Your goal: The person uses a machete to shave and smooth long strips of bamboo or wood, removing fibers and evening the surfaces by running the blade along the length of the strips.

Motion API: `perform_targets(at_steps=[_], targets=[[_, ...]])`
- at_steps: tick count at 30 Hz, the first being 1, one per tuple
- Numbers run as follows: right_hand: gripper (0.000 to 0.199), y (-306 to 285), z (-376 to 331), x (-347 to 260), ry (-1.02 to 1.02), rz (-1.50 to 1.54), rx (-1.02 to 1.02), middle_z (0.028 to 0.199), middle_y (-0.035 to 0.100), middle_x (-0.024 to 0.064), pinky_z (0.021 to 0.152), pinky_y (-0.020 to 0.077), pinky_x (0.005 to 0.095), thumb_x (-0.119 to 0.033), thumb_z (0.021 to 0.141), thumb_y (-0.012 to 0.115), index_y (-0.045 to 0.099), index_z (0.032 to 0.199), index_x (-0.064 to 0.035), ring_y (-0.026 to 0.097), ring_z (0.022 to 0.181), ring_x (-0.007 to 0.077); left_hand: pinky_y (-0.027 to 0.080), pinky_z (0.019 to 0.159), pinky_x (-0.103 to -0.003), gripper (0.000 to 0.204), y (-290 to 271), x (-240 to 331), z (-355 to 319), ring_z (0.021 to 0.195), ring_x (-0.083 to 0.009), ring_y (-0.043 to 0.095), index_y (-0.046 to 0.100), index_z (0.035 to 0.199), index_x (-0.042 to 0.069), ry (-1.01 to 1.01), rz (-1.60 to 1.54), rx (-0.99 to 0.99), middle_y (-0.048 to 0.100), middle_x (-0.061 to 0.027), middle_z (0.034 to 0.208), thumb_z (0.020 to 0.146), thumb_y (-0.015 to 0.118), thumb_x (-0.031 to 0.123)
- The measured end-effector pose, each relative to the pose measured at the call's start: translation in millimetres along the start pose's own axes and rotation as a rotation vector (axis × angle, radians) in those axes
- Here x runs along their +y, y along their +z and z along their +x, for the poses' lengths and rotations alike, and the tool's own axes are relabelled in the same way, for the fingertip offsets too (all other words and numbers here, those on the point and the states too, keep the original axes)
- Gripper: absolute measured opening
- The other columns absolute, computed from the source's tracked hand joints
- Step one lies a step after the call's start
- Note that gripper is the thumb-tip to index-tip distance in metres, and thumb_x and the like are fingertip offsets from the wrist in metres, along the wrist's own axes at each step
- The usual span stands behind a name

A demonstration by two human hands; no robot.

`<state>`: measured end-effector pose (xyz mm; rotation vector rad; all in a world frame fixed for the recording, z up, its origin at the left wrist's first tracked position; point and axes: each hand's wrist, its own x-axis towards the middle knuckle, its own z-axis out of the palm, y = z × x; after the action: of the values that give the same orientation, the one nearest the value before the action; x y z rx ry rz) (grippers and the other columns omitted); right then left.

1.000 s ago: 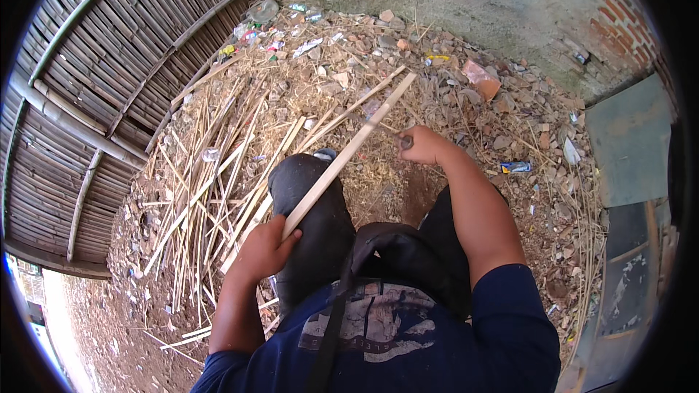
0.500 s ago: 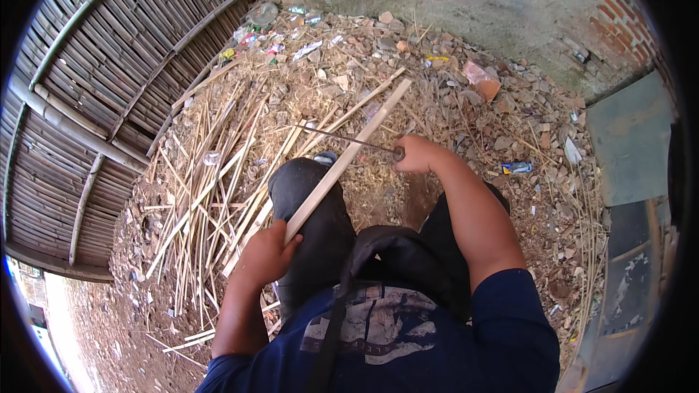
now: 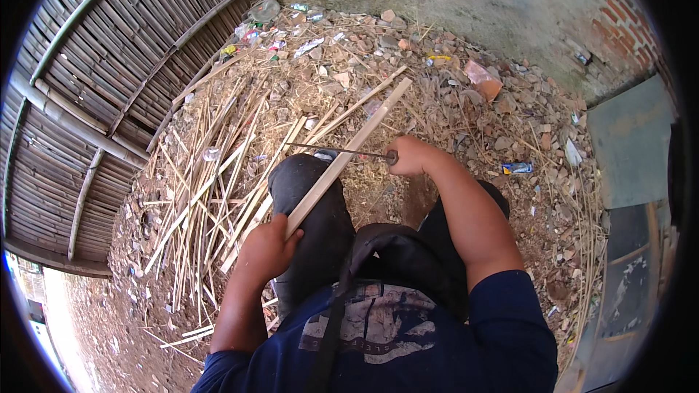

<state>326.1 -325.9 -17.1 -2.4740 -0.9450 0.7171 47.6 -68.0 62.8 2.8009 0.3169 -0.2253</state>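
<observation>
My left hand (image 3: pixel 268 246) is closed round the near end of a long pale split-bamboo strip (image 3: pixel 342 162). The strip slants away over my left knee, its far end up and to the right. In my right hand (image 3: pixel 410 156) is the handle of a long, thin-bladed knife (image 3: pixel 338 150). Its dark blade points left and crosses the strip around the middle; the tip reaches past the strip's left side. My right fingers wrap the handle and hide most of it.
A heap of loose bamboo strips (image 3: pixel 211 175) lies on the ground to the left. A slatted bamboo wall (image 3: pixel 95 102) stands beyond it. Rubble and litter cover the ground toward the brick wall (image 3: pixel 466 0). Grey panels (image 3: pixel 630 145) lean at the right.
The knife has come nearer along the strip, toward my left hand, and its blade lies more level. My right hand shifted slightly left and nearer; my left hand stays almost in place.
</observation>
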Motion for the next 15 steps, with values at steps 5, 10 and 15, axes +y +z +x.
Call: perform_targets(at_steps=[5,10,15], targets=[[0.025,2.3,-10.0,-6.9,-0.053,-0.046,0.123,0.082,0.07,0.0203,0.078,0.0558,0.0461,-0.02,0.073,0.068,0.075,0.093,-0.0063,0.068,0.082,0.0373,0.05,0.074,-0.058,0.034,5.3,-7.9,-1.4,0.083,-0.049,0.065,0.054,0.094,0.0,0.026,-0.011,0.028,0.067,-0.0282,0.083,0.095,0.067,0.032],[0.026,-8.7,-22.3,-31.5,-0.04,-0.095,0.114,0.084,0.071,0.0194,0.079,0.0561,0.0454,-0.02,0.074,0.069,0.075,0.094,-0.0059,0.069,0.082,0.0353,0.05,0.073,-0.058,0.035,8.0,-17.5,-1.7,0.082,-0.0497,0.065,0.053,0.094,0.0,0.08,-0.023,0.058,0.066,-0.028,0.082,0.094,0.068,0.032],[0.027,-5.5,0.1,4.3,0.018,0.092,-0.014,0.088,0.072,0.0193,0.078,0.0558,0.0457,-0.021,0.073,0.068,0.074,0.095,-0.0049,0.069,0.081,0.0341,0.049,0.074,-0.057,0.038,5.1,-9.5,1.8,0.083,-0.0496,0.064,0.055,0.093,0.0,0.065,-0.069,0.035,0.065,-0.0271,0.081,0.094,0.067,0.036]])
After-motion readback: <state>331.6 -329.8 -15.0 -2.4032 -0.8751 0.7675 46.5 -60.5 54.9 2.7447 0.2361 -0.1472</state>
